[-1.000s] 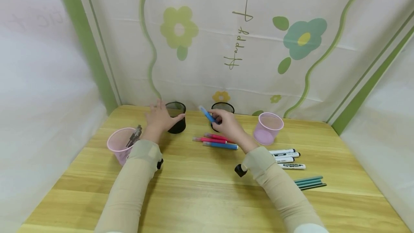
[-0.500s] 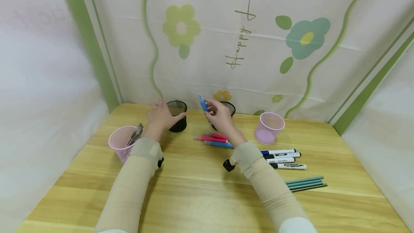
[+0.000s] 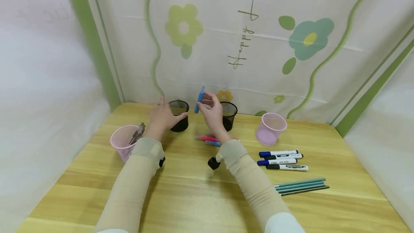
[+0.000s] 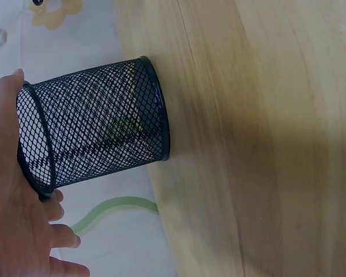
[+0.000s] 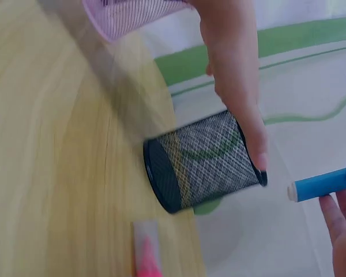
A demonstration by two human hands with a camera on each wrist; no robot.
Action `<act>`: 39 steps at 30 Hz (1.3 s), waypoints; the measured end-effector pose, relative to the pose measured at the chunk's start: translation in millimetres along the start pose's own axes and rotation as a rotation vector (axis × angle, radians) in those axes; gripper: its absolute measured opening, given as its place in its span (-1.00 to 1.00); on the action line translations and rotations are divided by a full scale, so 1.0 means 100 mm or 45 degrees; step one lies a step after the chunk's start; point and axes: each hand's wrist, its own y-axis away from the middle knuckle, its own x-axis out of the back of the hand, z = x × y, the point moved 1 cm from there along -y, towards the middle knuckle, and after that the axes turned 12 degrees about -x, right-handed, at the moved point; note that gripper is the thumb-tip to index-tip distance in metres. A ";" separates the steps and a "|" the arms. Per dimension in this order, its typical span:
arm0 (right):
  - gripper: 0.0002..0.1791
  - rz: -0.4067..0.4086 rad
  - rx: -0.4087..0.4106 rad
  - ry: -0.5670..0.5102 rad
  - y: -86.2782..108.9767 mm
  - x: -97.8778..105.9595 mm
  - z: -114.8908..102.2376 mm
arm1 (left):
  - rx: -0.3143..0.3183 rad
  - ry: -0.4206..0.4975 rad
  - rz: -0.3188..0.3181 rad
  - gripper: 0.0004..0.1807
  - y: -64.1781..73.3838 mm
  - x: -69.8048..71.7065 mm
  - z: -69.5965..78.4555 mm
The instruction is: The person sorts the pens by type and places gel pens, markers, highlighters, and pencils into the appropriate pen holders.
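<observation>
one wooden table (image 3: 187,204), on which we count four containers. left pink cup (image 3: 121,151), dark pens (image 3: 137,134) leaning inside it; right pink cup (image 3: 266,137), upright. left mesh cup (image 3: 179,125), black, upright near the back edge; right mesh cup (image 3: 229,123), likewise, partly behind the right hand (image 3: 213,114). left hand (image 3: 162,118): fingers spread, thumb at the left mesh cup's rim. right hand: thumb and fingertips pinching a blue marker (image 3: 199,100), which we record raised, nearly upright, outside both mesh cups.

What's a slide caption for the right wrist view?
Right hand holds a blue marker near the black mesh cup touched by the left hand.
</observation>
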 end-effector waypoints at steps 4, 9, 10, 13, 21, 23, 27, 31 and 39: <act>-0.63 0.018 0.001 -0.087 0.00 -0.11 0.01 | -0.004 -0.012 -0.003 0.37 -0.01 -0.01 0.02; -0.68 0.034 0.012 -0.181 -0.02 -0.23 0.04 | 0.005 0.000 0.014 0.38 -0.02 -0.03 0.04; -0.68 0.036 0.010 -0.191 -0.03 -0.25 0.04 | 0.004 0.005 0.013 0.37 -0.02 -0.03 0.04; -0.69 0.037 -0.018 -0.215 -0.03 -0.29 0.05 | 0.006 0.019 0.014 0.37 -0.02 -0.04 0.04; -0.72 0.021 -0.102 -0.191 0.00 -0.32 0.09 | 0.021 0.019 -0.009 0.34 0.01 0.00 0.08; -0.75 0.024 -0.105 -0.192 0.00 -0.33 0.09 | 0.022 0.019 -0.005 0.33 0.01 0.01 0.07; -0.80 0.025 -0.098 -0.175 0.00 -0.32 0.09 | 0.026 0.028 -0.001 0.32 0.01 0.02 0.04; -0.82 0.012 -0.098 -0.139 -0.01 -0.28 0.10 | 0.025 0.051 -0.008 0.32 0.02 0.03 0.05; -0.88 -0.030 -0.104 -0.015 0.00 -0.18 0.06 | 0.022 0.050 -0.024 0.33 0.02 0.03 0.04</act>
